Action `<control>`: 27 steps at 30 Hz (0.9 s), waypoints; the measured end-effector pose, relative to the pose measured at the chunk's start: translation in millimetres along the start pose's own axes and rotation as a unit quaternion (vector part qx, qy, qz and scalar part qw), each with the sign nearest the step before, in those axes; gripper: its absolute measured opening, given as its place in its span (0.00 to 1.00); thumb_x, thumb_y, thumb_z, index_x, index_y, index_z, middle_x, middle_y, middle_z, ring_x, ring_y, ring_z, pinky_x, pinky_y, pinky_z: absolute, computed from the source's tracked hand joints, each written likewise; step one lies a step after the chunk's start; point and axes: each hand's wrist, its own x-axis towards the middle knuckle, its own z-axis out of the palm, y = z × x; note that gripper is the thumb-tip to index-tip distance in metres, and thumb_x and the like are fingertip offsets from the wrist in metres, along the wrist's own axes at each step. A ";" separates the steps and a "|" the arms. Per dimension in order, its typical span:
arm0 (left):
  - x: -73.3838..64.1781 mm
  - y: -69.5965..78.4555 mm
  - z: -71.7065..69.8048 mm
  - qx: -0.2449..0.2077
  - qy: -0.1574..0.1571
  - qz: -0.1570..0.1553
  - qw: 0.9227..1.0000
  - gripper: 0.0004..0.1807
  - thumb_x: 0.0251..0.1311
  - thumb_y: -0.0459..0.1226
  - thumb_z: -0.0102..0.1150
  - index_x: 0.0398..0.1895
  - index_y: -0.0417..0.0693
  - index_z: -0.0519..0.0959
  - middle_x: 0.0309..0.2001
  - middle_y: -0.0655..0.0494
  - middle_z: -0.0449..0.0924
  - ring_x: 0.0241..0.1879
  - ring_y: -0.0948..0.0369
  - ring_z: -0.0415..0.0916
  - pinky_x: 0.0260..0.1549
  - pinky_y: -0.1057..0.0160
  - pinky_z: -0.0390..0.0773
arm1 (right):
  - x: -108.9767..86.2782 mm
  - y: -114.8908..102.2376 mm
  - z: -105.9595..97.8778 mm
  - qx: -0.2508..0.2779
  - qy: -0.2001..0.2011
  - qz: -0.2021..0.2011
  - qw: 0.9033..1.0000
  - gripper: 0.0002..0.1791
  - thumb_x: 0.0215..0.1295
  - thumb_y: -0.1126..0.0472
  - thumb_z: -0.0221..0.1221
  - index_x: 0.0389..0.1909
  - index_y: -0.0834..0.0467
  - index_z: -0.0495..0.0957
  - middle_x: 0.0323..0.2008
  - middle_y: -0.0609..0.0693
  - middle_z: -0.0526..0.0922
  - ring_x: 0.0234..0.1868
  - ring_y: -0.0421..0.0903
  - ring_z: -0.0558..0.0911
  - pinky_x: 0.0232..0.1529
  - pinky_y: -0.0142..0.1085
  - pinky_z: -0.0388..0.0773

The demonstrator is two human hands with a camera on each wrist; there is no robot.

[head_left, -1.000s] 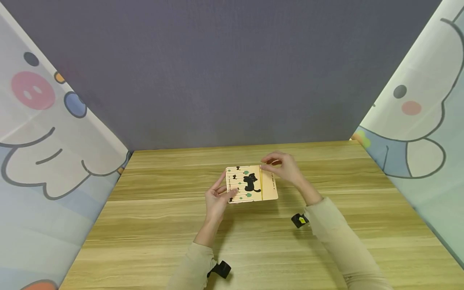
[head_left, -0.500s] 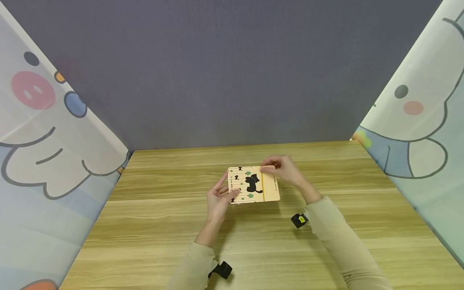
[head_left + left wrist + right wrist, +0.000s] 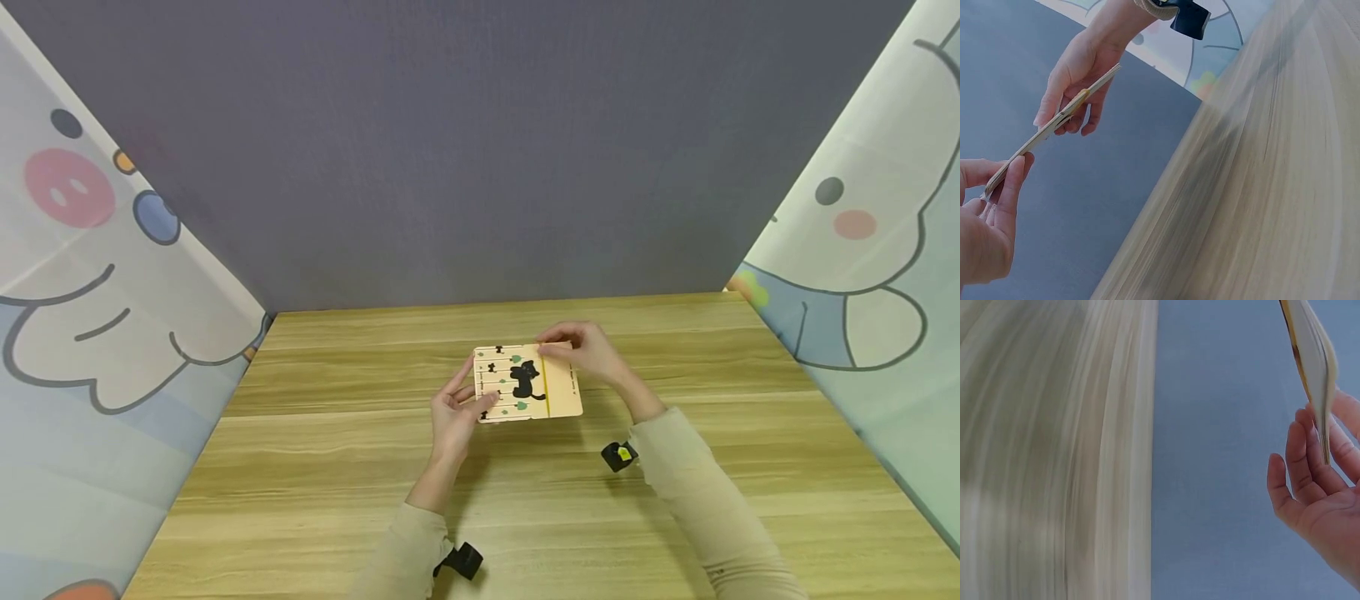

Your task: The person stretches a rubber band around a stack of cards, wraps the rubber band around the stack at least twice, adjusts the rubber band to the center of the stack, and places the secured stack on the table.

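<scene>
A small cream notebook [image 3: 510,396] with a black cat and green leaf print is held above the table. A yellow elastic band [image 3: 546,387] runs across its cover, right of the cat. My left hand [image 3: 453,418] grips the notebook's left end, thumb on the cover and fingers behind. My right hand [image 3: 591,350] pinches the far edge beside the band, thumb on the cover; whether the band lies between the fingertips I cannot tell. In the left wrist view the notebook [image 3: 1041,134] appears edge-on. The right wrist view shows its page edges [image 3: 1319,369] slightly bowed.
The wood-grain table [image 3: 322,475] lies below both hands. A dark grey panel [image 3: 480,167] rises at its back, and cartoon-print curtains [image 3: 877,317] flank both sides. Black wrist cameras [image 3: 618,456] hang at the sleeves.
The notebook and my left hand have shifted slightly to the right. My right hand has come down a little, its fingers closer to the notebook's far edge.
</scene>
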 end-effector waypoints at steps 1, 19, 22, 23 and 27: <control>0.0 -0.2 -0.1 0.000 0.001 0.001 1.000 0.36 0.43 0.19 0.59 0.57 0.54 0.70 0.32 0.38 0.79 0.05 0.69 0.58 0.06 0.77 0.58 | 0.0 0.9 -1.3 0.004 0.000 0.001 1.000 0.11 0.55 0.70 0.58 0.39 0.71 0.76 0.36 0.62 0.79 0.34 0.51 0.77 0.31 0.32 0.75; -1.8 2.6 3.4 0.009 0.002 -0.001 1.000 0.36 0.41 0.20 0.61 0.57 0.52 0.70 0.30 0.40 0.80 0.05 0.71 0.56 0.06 0.77 0.59 | 6.1 23.7 3.1 0.031 0.001 0.018 0.999 0.11 0.56 0.65 0.59 0.37 0.70 0.78 0.36 0.59 0.80 0.33 0.43 0.78 0.32 0.30 0.75; -1.9 -0.1 4.7 0.009 -0.009 0.005 1.000 0.36 0.41 0.20 0.61 0.57 0.53 0.70 0.29 0.40 0.80 0.05 0.71 0.56 0.07 0.76 0.60 | 5.7 21.4 5.4 0.026 -0.004 0.023 0.999 0.11 0.56 0.65 0.59 0.36 0.68 0.79 0.36 0.58 0.81 0.34 0.44 0.79 0.35 0.32 0.77; -2.4 -0.4 5.4 0.009 -0.012 0.007 1.000 0.36 0.41 0.20 0.61 0.57 0.53 0.70 0.28 0.40 0.80 0.06 0.71 0.57 0.07 0.76 0.60 | 4.6 16.8 6.3 0.024 -0.006 0.026 0.999 0.10 0.56 0.65 0.59 0.36 0.68 0.79 0.36 0.58 0.81 0.34 0.44 0.79 0.36 0.33 0.77; -3.5 -0.6 6.4 0.003 -0.014 0.009 1.000 0.36 0.41 0.19 0.60 0.57 0.51 0.70 0.30 0.38 0.79 0.06 0.70 0.59 0.08 0.76 0.61 | 1.4 0.9 8.7 0.019 -0.011 0.038 0.999 0.10 0.56 0.68 0.58 0.37 0.70 0.78 0.37 0.61 0.80 0.37 0.50 0.79 0.39 0.36 0.77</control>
